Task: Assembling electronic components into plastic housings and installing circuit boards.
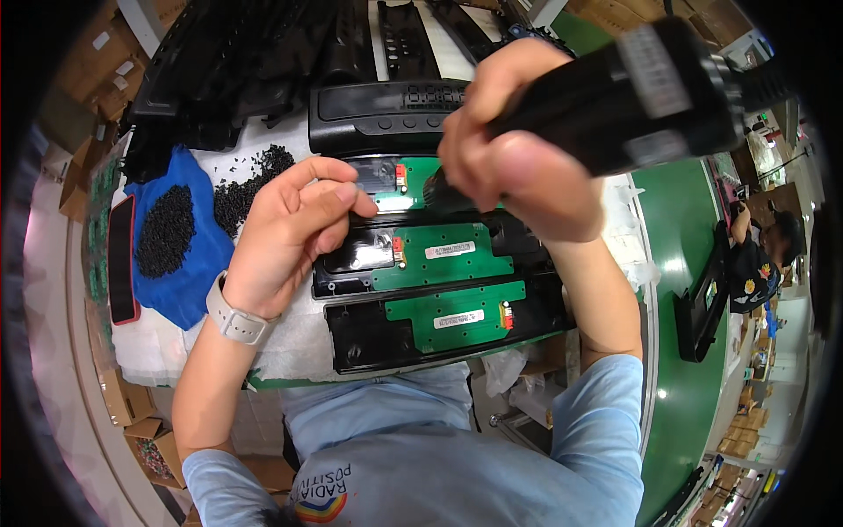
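Note:
My right hand (536, 176) grips a black electric screwdriver (606, 105), a little blurred. Its dark tip end points down at the farthest of three black plastic panels, over the green circuit board (413, 174); whether the bit touches is hidden. At that board's left end is my left hand (294, 220), thumb and fingers pinched together. Anything between those fingertips is too small to make out. Nearer me lie the middle panel's circuit board (483, 263) and the nearest panel's circuit board (413, 332), each with a white label and a red connector.
Small black screws (167, 230) are heaped on a blue cloth (198, 299), with another screw pile (235, 200) beside it. A red-edged phone (123, 263) lies far left. Behind the panels sits a black housing with buttons (351, 132); more black parts (255, 61) stack beyond.

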The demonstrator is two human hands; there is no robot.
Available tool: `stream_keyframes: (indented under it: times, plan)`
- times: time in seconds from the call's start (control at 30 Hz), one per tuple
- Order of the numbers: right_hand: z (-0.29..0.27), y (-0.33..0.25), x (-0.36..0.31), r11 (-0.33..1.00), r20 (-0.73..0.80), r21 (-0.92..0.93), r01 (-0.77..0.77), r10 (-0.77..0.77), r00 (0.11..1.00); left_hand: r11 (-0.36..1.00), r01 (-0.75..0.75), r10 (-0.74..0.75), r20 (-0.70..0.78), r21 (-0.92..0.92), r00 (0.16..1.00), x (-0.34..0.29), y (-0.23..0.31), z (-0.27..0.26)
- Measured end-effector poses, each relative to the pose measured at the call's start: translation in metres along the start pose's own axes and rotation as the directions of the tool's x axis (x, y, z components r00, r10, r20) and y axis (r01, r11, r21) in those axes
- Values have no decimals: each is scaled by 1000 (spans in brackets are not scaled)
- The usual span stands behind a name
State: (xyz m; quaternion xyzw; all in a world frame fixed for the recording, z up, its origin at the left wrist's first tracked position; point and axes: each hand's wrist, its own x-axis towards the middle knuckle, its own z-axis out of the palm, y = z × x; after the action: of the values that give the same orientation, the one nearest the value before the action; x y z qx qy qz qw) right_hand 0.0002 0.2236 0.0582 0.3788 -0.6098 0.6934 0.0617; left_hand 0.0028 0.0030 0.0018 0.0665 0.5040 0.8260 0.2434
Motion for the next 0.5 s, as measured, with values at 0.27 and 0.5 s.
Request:
stream_keyframes:
  times: [0.27, 0.5]
  plan:
    - [-21, -39, -6, 923, -65, 369, 108, -91, 994, 996, 60, -65, 94, 63, 993, -9, -2, 12]
    - [-20, -37, -10, 877, -118, 468, 105, -55, 991, 989, 72, -85, 100, 125, 991, -10, -3, 16]
